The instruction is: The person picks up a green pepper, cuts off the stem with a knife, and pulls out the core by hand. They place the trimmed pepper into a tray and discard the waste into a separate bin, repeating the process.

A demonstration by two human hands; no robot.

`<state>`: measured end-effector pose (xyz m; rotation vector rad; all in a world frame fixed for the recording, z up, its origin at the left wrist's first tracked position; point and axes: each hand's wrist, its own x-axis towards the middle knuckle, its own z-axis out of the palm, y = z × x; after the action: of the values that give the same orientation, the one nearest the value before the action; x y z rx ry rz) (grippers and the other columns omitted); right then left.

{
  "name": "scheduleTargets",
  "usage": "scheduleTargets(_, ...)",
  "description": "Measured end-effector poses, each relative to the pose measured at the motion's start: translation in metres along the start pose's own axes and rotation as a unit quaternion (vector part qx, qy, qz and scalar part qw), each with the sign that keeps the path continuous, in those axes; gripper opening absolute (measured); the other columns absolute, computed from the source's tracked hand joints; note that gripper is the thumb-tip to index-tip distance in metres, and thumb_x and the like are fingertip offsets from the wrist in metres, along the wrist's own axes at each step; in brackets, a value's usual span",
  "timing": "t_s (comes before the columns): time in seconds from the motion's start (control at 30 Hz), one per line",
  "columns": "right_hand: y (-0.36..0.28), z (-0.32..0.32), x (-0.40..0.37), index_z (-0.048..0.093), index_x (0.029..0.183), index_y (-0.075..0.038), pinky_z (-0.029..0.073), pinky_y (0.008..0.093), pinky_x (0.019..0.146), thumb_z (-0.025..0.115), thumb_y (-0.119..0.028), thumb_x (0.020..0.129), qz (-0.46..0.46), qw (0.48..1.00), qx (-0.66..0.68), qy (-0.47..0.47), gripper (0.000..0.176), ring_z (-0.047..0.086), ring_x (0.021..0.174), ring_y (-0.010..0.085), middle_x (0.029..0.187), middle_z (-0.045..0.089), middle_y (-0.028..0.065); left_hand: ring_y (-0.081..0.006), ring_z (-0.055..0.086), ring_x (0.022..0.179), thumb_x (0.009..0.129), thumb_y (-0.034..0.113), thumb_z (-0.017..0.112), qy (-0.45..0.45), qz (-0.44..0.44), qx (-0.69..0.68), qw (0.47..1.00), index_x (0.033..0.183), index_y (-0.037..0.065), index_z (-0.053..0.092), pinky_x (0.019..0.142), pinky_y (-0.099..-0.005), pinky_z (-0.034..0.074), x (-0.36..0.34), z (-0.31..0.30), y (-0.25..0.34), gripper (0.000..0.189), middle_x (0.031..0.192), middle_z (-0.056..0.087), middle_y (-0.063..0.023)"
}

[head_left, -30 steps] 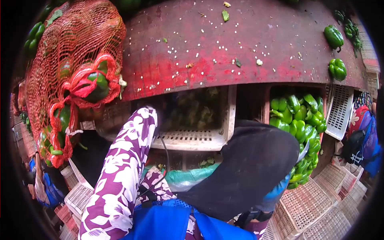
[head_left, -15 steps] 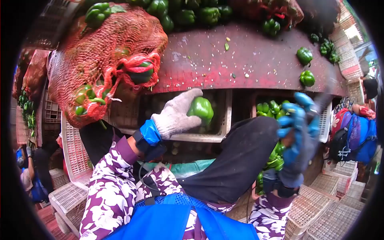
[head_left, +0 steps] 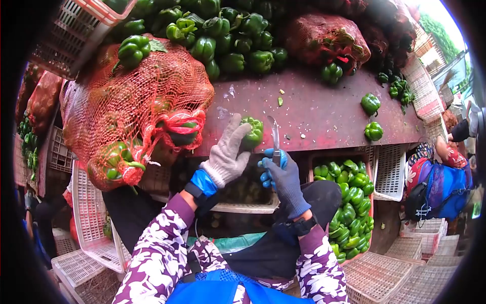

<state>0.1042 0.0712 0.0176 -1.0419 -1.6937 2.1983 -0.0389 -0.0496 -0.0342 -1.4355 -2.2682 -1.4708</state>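
My left hand (head_left: 227,151), in a pale knitted glove, is closed around a green bell pepper (head_left: 252,133) just over the front edge of the reddish table (head_left: 314,116). Beside it, my right hand (head_left: 283,177), in a grey glove with blue-coated fingers, grips a knife (head_left: 275,134) by its dark handle. The curved blade points up and away from me, a short gap to the right of the pepper. Bits of white seed and green scraps lie on the tabletop around the blade.
A crate of green peppers (head_left: 350,213) stands at my right knee. A red net sack (head_left: 136,96) bulges at the left, with a pile of bell peppers (head_left: 233,40) behind. Two loose peppers (head_left: 372,116) lie at the table's right. Below my hands is a crate (head_left: 248,206).
My left hand has moved up with the pepper from over the crate to the table edge. My right hand has swung left with the knife, near the pepper. The view has shifted.
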Motion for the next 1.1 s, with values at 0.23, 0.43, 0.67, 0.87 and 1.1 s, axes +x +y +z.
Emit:
scheduleTargets(0.23, 0.011, 0.010, 0.009, 0.057, 0.116, -0.003, 0.053, 0.0346, 0.058, 0.064, -0.018, 0.092, -0.061, 0.981, -0.183, 0.028, 0.029, 0.065, 0.064, 0.0222, 0.084, 0.068, 0.0121, -0.0343, 0.053, 0.131, 0.088, 0.006, 0.066, 0.063, -0.092, -0.046, 0.993, 0.134, 0.003, 0.052, 0.109, -0.0400, 0.042, -0.005, 0.013, 0.003, 0.048, 0.140, 0.052, -0.0224)
scheduleTargets(0.43, 0.015, 0.010, 0.016, 0.052, 0.115, -0.002, 0.054, 0.0478, 0.077, 0.060, -0.024, 0.094, -0.148, 0.884, -0.439, 0.060, 0.031, 0.067, 0.090, 0.0418, 0.097, 0.066, 0.0241, -0.0411, 0.053, 0.126, 0.085, 0.016, 0.073, 0.084, -0.067, 0.060, 0.992, 0.141, 0.001, 0.048, 0.106, -0.0437, 0.045, -0.001, 0.019, 0.007, 0.063, 0.135, 0.054, -0.0250)
scheduleTargets(0.67, 0.015, 0.016, 0.017, 0.048, 0.111, 0.000, 0.052, 0.0513, 0.078, 0.058, -0.020, 0.095, -0.153, 0.832, -0.523, 0.108, 0.027, 0.066, 0.090, 0.0436, 0.093, 0.066, 0.0253, -0.0397, 0.050, 0.128, 0.088, 0.017, 0.070, 0.106, -0.136, 0.027, 0.985, 0.138, 0.000, 0.052, 0.109, -0.0437, 0.040, 0.018, 0.037, 0.015, 0.055, 0.136, 0.053, -0.0231)
scheduleTargets(0.87, 0.006, 0.017, 0.019, 0.049, 0.108, 0.001, 0.051, 0.0530, 0.078, 0.058, -0.019, 0.094, -0.137, 0.842, -0.514, 0.087, 0.026, 0.065, 0.090, 0.0455, 0.091, 0.066, 0.0271, -0.0375, 0.052, 0.123, 0.085, 0.015, 0.071, 0.123, -0.140, -0.011, 0.982, 0.131, 0.001, 0.053, 0.107, -0.0427, 0.041, 0.019, 0.042, 0.016, 0.052, 0.129, 0.054, -0.0206)
scheduleTargets(1.1, -0.001, 0.016, 0.027, 0.053, 0.105, 0.002, 0.050, 0.0533, 0.082, 0.059, -0.021, 0.093, -0.093, 0.850, -0.513, 0.080, 0.027, 0.065, 0.095, 0.0461, 0.094, 0.067, 0.0284, -0.0360, 0.051, 0.124, 0.085, 0.013, 0.070, 0.126, -0.176, -0.036, 0.976, 0.132, 0.000, 0.052, 0.108, -0.0414, 0.040, 0.020, 0.044, 0.020, 0.052, 0.130, 0.053, -0.0196)
